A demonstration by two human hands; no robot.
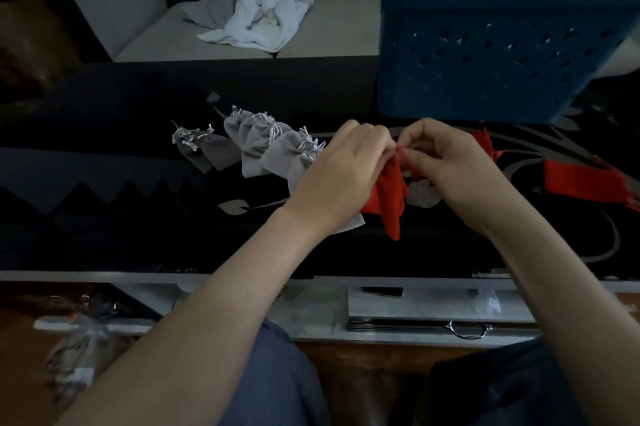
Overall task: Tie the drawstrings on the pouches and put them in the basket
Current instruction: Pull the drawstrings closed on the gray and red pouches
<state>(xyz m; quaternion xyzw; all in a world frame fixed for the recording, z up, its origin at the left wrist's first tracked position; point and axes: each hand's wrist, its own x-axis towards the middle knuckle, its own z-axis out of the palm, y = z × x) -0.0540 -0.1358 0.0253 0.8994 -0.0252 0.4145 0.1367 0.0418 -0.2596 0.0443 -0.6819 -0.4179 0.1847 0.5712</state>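
Closest of all are the person's legs in grey-blue trousers. To the left of them a see-through bag lies low down, and it is too blurry to tell what is in it. Just past the legs is a pale shelf with a shiny metal handle on it. Above the shelf is the dark table, which has silver leaf shapes on its top. Both arms reach over the table and the two hands meet in the middle. The left hand has its fingers curled and pinches the top of a red pouch. The right hand is curled too and pinches the thin red strings at the pouch's mouth. The red pouch hangs down between the hands, just over the table. To the left of the hands, grey pouches lie in a row on the table, with white strings at their tops. The one at the right end is partly under the left hand. To the right, more red pouches lie flat on the table, apart from the hands. Behind the right hand stands a big blue basket with little holes in its wall. What is inside it cannot be seen. Farthest away is a light sofa, and a crumpled white cloth lies on its seat.
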